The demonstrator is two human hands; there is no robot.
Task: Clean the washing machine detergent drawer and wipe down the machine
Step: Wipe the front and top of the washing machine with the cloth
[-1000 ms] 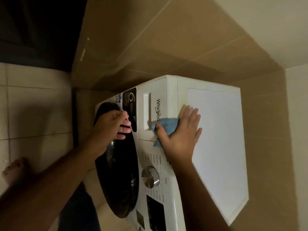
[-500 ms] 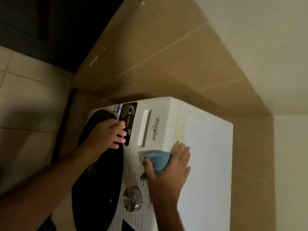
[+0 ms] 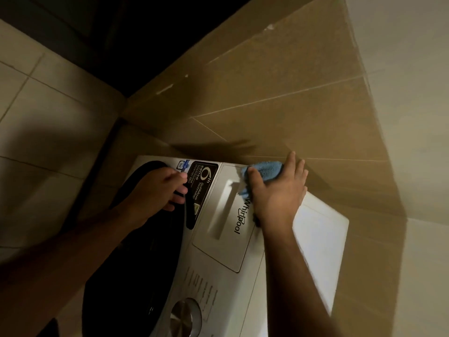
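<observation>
Detergent drawer [image 3: 224, 218] sits closed at the washing machine's [image 3: 245, 283] front top corner; my right hand [image 3: 275, 193] presses the blue cloth [image 3: 266, 170] flat there, fingers straight, thumb hooked over it. My left hand [image 3: 155, 190] curls on the door [image 3: 136, 239] rim. Pushing hard at that edge, the cloth could slip off

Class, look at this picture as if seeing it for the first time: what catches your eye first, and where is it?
The blue cloth stands out, pressed by the right hand against the top corner of the white washing machine, above the closed detergent drawer. The left hand grips the rim of the dark round door.
</observation>
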